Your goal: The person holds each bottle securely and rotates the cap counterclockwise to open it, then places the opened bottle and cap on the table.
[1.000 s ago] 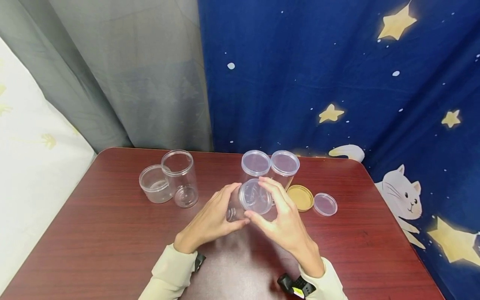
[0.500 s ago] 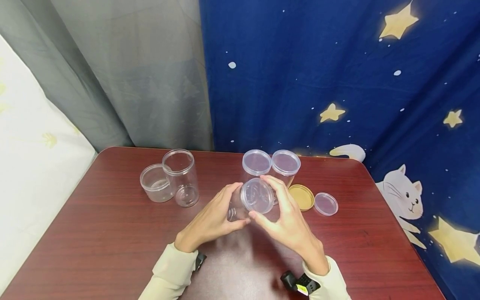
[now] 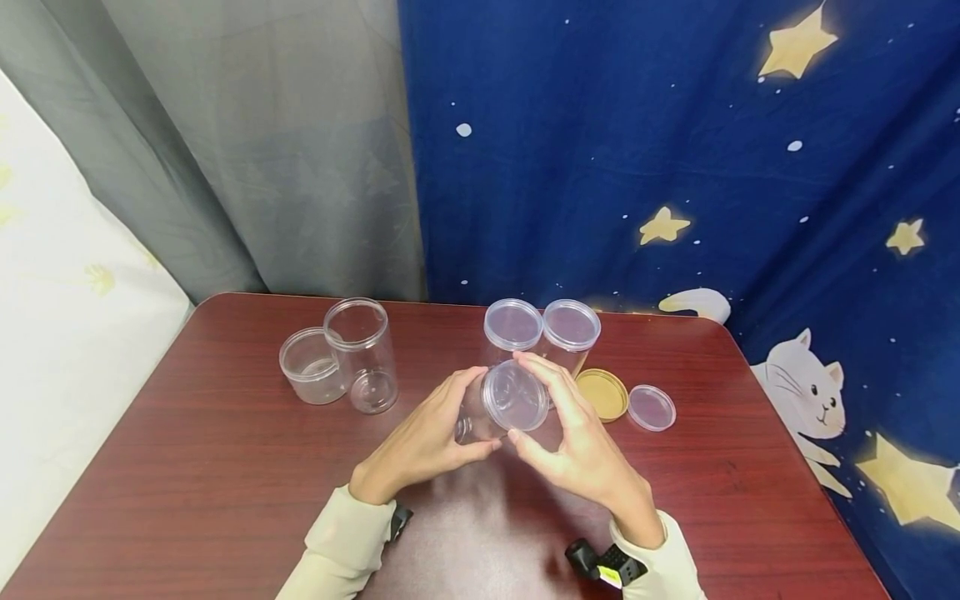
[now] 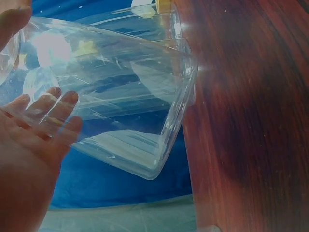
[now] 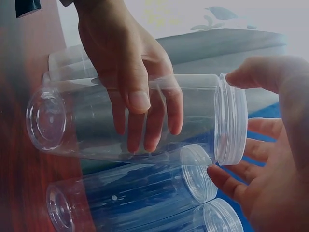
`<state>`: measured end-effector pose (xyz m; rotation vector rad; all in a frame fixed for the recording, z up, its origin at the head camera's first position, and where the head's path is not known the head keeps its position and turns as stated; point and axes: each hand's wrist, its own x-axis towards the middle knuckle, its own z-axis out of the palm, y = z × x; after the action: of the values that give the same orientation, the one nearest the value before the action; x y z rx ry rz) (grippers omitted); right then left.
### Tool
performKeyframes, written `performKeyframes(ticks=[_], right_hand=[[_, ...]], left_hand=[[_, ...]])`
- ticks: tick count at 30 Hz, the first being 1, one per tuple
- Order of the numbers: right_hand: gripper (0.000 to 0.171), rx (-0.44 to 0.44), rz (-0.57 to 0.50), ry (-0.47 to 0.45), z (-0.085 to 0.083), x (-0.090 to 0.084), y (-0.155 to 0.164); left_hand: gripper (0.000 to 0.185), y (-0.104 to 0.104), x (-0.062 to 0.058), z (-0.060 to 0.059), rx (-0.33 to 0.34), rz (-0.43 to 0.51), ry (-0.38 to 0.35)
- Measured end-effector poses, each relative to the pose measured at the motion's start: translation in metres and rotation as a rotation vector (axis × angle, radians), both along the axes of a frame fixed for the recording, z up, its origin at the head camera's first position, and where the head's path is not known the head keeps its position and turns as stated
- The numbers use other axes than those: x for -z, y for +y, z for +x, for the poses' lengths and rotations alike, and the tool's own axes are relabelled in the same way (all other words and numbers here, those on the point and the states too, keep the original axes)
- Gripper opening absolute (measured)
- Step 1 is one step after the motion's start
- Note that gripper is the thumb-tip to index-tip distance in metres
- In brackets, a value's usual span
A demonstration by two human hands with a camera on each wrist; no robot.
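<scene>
My left hand (image 3: 422, 437) holds a tall clear plastic jar (image 5: 130, 121) round its body, thumb on the near side and fingers behind it. The jar leans toward me above the table, its round base showing in the right wrist view. A clear screw lid (image 3: 516, 395) sits on its mouth. Around the rim of that lid my right hand (image 3: 581, 442) curls, with the thumb at the near edge and the fingertips at the far edge. In the left wrist view the jar body (image 4: 120, 92) is seen through the fingers of the left hand (image 4: 38, 140).
Two tall jars with clear lids, a left one (image 3: 513, 325) and a right one (image 3: 572, 325), stand behind the hands. A gold lid (image 3: 602, 396) and a loose clear lid (image 3: 652, 408) lie to the right. An open tall jar (image 3: 358, 350) and a short jar (image 3: 311, 371) stand at left.
My right thumb and fingers have shifted slightly round the lid's rim, and the right wrist has moved a little to the right. The left hand keeps its grip on the jar.
</scene>
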<state>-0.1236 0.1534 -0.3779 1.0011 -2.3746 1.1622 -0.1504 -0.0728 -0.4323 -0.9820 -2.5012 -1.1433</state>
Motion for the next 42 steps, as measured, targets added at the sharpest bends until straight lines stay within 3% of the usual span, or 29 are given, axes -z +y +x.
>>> performKeyframes(ticks=[14,23,29,42], right_hand=[[0.079,-0.061,0.008,0.014,-0.0023,0.0014,0.0012],[0.082,0.145,0.038,-0.007,0.0017,0.0010,-0.0019],[0.083,0.236,0.050,0.013,0.0016,0.0038,-0.0059],[0.076,0.261,0.087,-0.004,0.0022,0.0031,-0.0068]], left_hand=[[0.087,-0.0017,0.0005,-0.0004,-0.005,-0.007,0.010],[0.085,-0.0002,0.0009,-0.0010,-0.022,-0.029,0.046],[0.082,0.0014,0.0019,-0.0015,-0.009,-0.039,0.074],[0.082,0.0012,0.0018,-0.0012,-0.006,-0.052,0.059]])
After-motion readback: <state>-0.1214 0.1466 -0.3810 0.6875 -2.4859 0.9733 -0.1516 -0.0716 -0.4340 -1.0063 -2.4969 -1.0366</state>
